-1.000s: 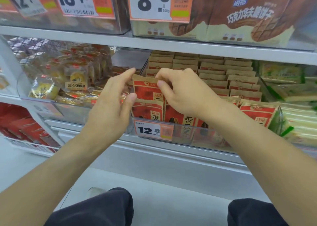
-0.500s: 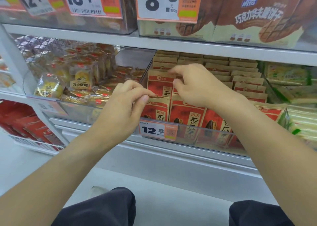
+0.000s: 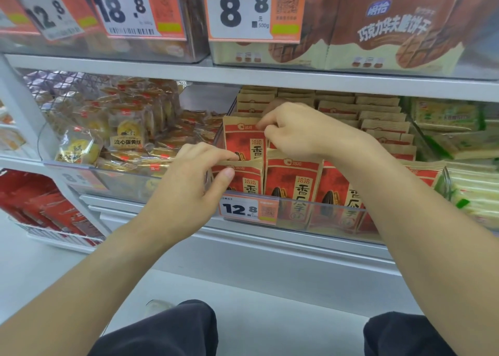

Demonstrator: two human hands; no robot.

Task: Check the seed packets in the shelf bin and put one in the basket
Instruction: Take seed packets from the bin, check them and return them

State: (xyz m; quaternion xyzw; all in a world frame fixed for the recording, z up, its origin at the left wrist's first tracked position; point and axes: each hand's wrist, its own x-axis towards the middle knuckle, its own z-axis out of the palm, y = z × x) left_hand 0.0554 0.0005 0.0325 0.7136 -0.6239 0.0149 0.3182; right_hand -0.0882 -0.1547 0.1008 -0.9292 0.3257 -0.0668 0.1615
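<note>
Front row behind the clear bin [image 3: 310,215] wall: three red-and-tan seed packets with black characters and a sunflower-seed print. Left hand [image 3: 186,191] pinches the top edge of the front left packet [image 3: 243,178]. Just behind its fingertips, right hand [image 3: 299,131] pinches the top of a raised packet [image 3: 243,139]. More tan-topped packets stacked behind the right fingers, too many to count.

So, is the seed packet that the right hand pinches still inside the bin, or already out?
Still in: the raised seed packet has its lower part behind the front packet.

Seed packets [image 3: 293,185] in shelf bin [image 3: 310,215]
</note>
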